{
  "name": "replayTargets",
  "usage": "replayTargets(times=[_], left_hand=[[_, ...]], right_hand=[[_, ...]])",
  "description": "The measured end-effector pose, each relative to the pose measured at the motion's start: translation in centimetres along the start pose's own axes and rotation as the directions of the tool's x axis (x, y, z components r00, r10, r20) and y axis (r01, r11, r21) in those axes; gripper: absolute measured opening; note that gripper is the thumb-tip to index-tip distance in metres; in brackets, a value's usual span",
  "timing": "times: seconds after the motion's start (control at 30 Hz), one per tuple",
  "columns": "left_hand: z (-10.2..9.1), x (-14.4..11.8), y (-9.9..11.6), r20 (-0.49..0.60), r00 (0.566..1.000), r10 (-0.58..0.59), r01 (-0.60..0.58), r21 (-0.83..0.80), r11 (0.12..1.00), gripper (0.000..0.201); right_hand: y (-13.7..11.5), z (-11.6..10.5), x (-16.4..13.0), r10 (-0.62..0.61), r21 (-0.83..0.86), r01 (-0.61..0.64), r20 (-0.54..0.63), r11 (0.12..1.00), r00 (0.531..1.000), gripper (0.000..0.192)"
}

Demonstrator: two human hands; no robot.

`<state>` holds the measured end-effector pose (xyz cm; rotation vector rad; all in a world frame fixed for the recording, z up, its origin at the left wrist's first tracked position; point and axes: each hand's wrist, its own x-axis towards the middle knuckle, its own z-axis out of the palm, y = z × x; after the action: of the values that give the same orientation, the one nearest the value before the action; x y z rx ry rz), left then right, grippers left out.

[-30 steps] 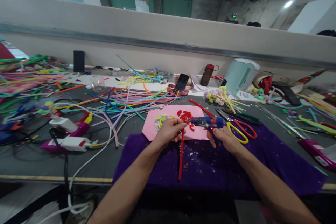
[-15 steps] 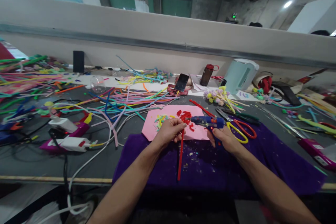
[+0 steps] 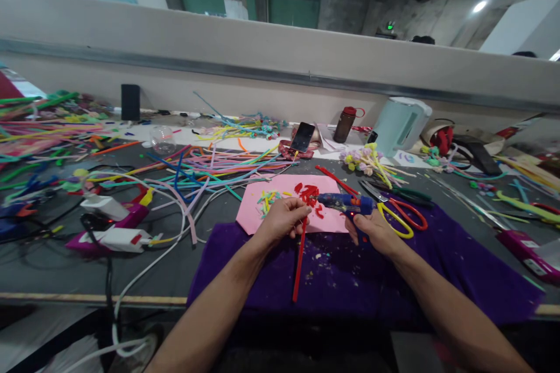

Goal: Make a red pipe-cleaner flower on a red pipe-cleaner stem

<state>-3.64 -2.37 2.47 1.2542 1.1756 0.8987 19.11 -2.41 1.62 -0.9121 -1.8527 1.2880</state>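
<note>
Leftmost, a purple power strip (image 3: 133,215) carries white plugs (image 3: 126,240), set off to the side probably so the cords stay out of the working spot. Further right, a loose pile of coloured sticks (image 3: 227,166) lies just beyond the pink sheet (image 3: 249,215), likely to be within easy reach. That sheet seems to serve as a catch-all, with yellow and teal bits (image 3: 268,203) on its left and red bits (image 3: 307,192) near its middle. In front of it, the purple cloth (image 3: 245,280) probably guards the table from drips. Over the sheet's near edge, the left hand (image 3: 286,217) pinches the red stick (image 3: 300,262) by its upper end, fingertips narrow, perhaps to steady that end beside the nozzle; whether the two touch I can't tell. Next, the right hand (image 3: 371,228) wraps the handle of the glue gun (image 3: 350,203), whose barrel points left toward those fingertips. Just beyond that hand, the scissors (image 3: 389,204) rest, likely parked close for cutting. As for looks, the red stick is slim, bright and nearly straight, slanting down over the cloth with its lower end leaning left; the glue gun is blue with orange marks, its front end smeared with pale spots.
</note>
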Motion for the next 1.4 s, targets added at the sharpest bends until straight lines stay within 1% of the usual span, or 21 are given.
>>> replayTargets(times=[0.13, 0.3, 0.63, 0.8, 0.93, 1.0, 1.07, 1.1, 1.13, 1.17, 1.23, 1.3, 1.4], left_hand=[[0.0, 0.0, 0.0, 0.001, 1.0, 0.004, -0.004, -0.001, 1.0, 0.023], [0.1, 0.0, 0.0, -0.004, 1.0, 0.002, -0.002, -0.013, 1.0, 0.024], [0.1, -0.1, 0.1, -0.017, 1.0, -0.001, 0.001, -0.016, 1.0, 0.025], [-0.1, 0.0, 0.2, -0.041, 0.999, -0.012, 0.012, -0.01, 1.0, 0.026], [-0.5, 0.0, 0.3, -0.066, 0.998, -0.012, 0.006, -0.088, 0.996, 0.025], [-1.0, 0.1, 0.4, -0.068, 0.998, 0.01, -0.02, -0.136, 0.991, 0.025], [-1.5, 0.2, 0.3, -0.071, 0.997, 0.032, -0.045, -0.187, 0.981, 0.025], [-1.8, 0.3, 0.3, -0.076, 0.996, 0.039, -0.055, -0.216, 0.975, 0.026], [-2.1, 0.3, 0.3, -0.082, 0.996, 0.043, -0.062, -0.246, 0.967, 0.026], [-2.3, 0.3, 0.4, -0.088, 0.995, 0.044, -0.066, -0.276, 0.959, 0.026], [-2.6, 0.3, 0.5, -0.095, 0.995, 0.038, -0.067, -0.326, 0.943, 0.026], [-2.7, 0.3, 0.6, -0.09, 0.995, 0.038, -0.068, -0.354, 0.933, 0.027], [-2.7, 0.2, 0.7, -0.084, 0.995, 0.056, -0.083, -0.363, 0.928, 0.026]], right_hand=[[-0.1, 0.0, 0.0, -0.019, 0.002, 0.019, 0.001, 1.0, 1.0, 0.046], [0.1, -0.1, 0.0, -0.004, -0.016, 0.004, -0.013, 1.0, 1.0, 0.047], [-0.2, -0.1, 0.1, -0.031, -0.031, 0.031, 0.019, 0.999, 0.999, 0.046], [-0.1, -0.1, -0.3, -0.014, 0.037, 0.013, 0.005, 0.999, 1.0, 0.043], [-0.4, -0.4, -0.5, 0.019, 0.069, -0.021, 0.031, 0.997, 0.999, 0.042], [-0.6, -0.8, -0.5, 0.008, 0.027, -0.008, 0.0, 1.0, 1.0, 0.042], [-0.9, -1.5, -0.4, -0.036, -0.099, 0.028, -0.085, 0.995, 0.996, 0.041], [-1.0, -1.8, -0.4, -0.061, -0.214, 0.032, -0.135, 0.976, 0.989, 0.04], [-1.1, -2.1, -0.4, -0.087, -0.357, 0.016, -0.184, 0.934, 0.979, 0.039], [-1.1, -2.2, -0.5, -0.111, -0.506, -0.02, -0.227, 0.862, 0.967, 0.037], [-0.9, -2.2, -0.8, -0.148, -0.743, -0.104, -0.265, 0.661, 0.953, 0.033], [-0.4, -1.6, -1.4, -0.142, -0.864, -0.144, -0.24, 0.482, 0.96, 0.032], [0.4, -0.5, -2.6, -0.082, -0.945, -0.133, -0.165, 0.3, 0.983, 0.03]])
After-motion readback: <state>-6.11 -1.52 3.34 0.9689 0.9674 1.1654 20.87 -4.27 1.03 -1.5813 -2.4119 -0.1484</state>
